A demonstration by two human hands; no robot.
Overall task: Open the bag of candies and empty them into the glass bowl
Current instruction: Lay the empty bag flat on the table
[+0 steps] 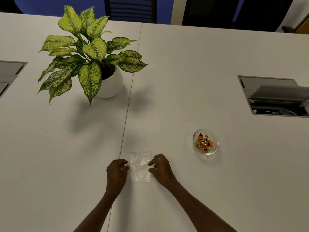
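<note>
A clear, flat plastic bag (141,166) lies on the white table (184,72) right in front of me, and I see no candies in it. My left hand (117,173) rests at the bag's left edge with its fingertips pinched together on the plastic. At the bag's right edge is my right hand (160,168), its fingers and thumb apart and just touching the edge. The small glass bowl (215,141) stands to the right and a little farther away. It holds several candies (203,142) in gold and orange wrappers.
A potted plant (93,56) in a round white pot stands at the back left. An open cable hatch (274,96) is cut into the table at the far right, and another (10,74) at the far left. A seam (128,101) runs down the tabletop.
</note>
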